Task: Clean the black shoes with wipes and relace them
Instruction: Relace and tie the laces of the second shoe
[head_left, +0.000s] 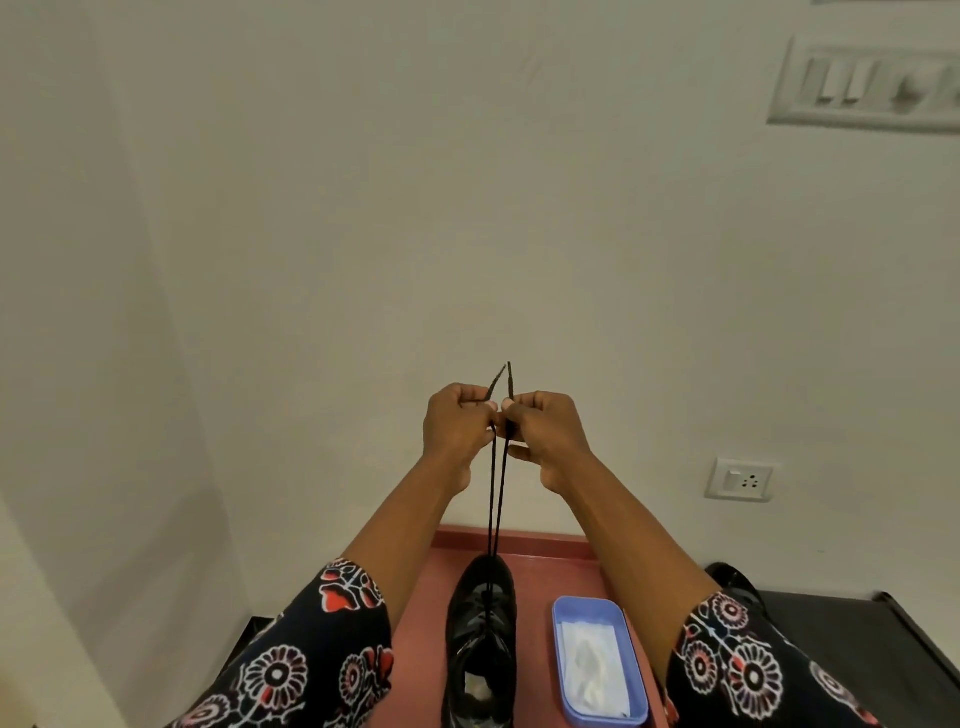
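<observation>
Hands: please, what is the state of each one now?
Left hand: closed, pinching one end of the black lace.
Right hand: closed, pinching the other end.

— What sort of place is this, would you say?

— A room in a home, by the look of it. Plain cream walls (467, 208) meet in a corner on the left, with a household switch panel (867, 85) high on the right and a small wall socket (740, 479) lower down.

— Not a workshop?

— Nothing workshop-like. A reddish table (540, 566) stands against the wall, and on it sit a single black shoe (480, 623) and a little blue plastic box (597, 610) holding white wipes (592, 665). The person at it wears flower-printed sleeves (291, 670), everyday house clothes.
</observation>
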